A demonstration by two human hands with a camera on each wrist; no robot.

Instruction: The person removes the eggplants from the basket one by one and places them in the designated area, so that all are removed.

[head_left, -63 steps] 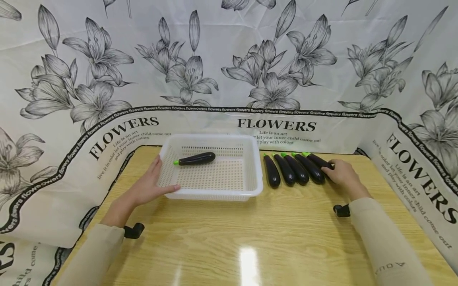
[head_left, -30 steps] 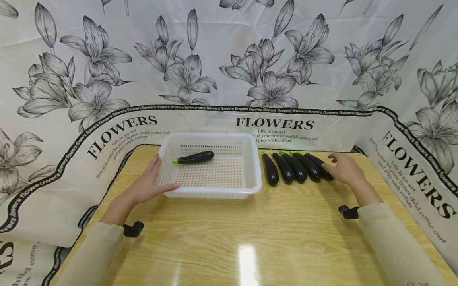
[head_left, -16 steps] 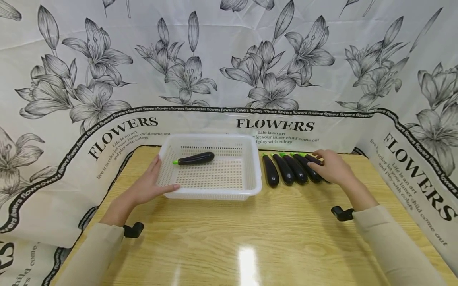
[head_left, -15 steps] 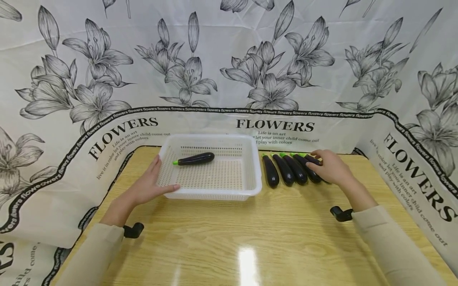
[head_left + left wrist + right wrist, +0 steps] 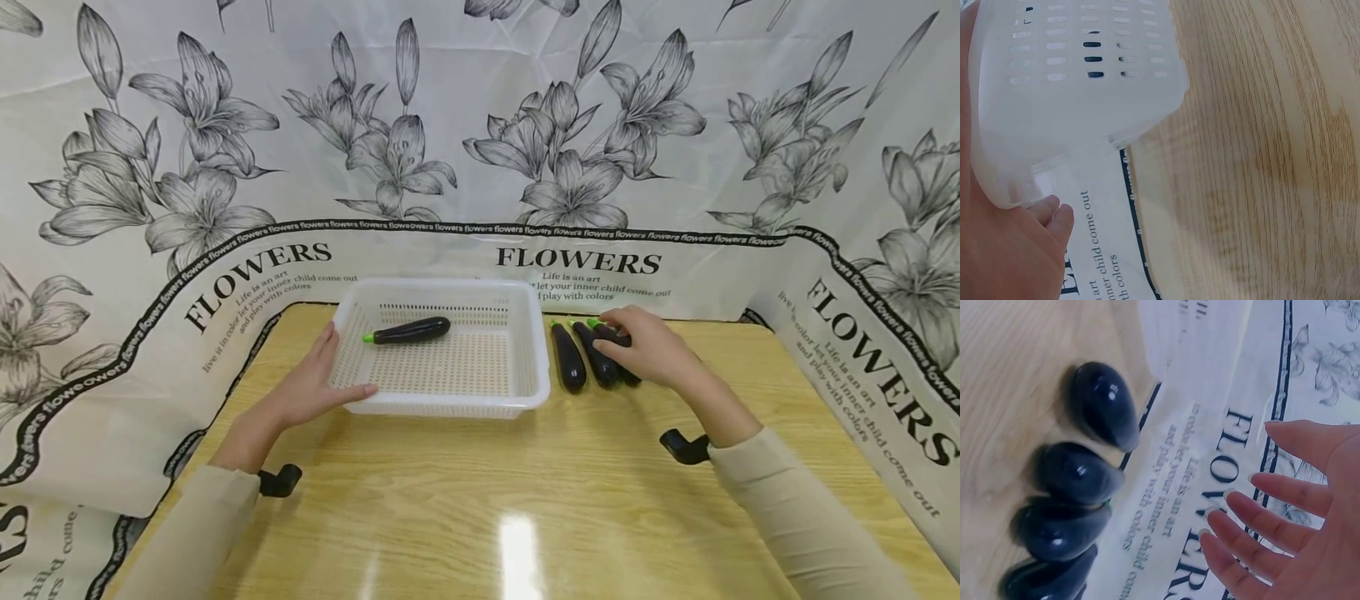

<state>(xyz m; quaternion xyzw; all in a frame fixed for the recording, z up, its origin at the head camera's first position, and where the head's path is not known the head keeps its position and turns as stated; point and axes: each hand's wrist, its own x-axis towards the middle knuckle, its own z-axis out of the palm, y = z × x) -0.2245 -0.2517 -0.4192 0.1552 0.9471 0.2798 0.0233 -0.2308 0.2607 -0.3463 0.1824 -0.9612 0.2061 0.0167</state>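
A white slotted plastic basket (image 5: 450, 403) stands at the back of the table, with one dark purple eggplant (image 5: 412, 332) lying inside near its back left. My left hand (image 5: 300, 390) holds the basket's front left corner, thumb along the front rim and fingers at the left wall; in the left wrist view, fingertips (image 5: 1060, 219) show beneath the rim. Right of the basket, several eggplants (image 5: 570, 365) lie side by side, green stems toward the back. My right hand (image 5: 647, 346) is over the row's right part, hiding some of them. The right wrist view shows its fingers (image 5: 1266, 519) spread, holding nothing.
The wooden table (image 5: 450, 492) stretches in front of the basket and the row. A white curtain (image 5: 480, 192) printed with flowers and lettering hangs around the back and sides. Each wrist wears a black camera mount (image 5: 281, 481).
My right hand has moved left from the right end of the eggplant row to over its middle, now covering eggplants that were visible before. My left hand and the basket have stayed put.
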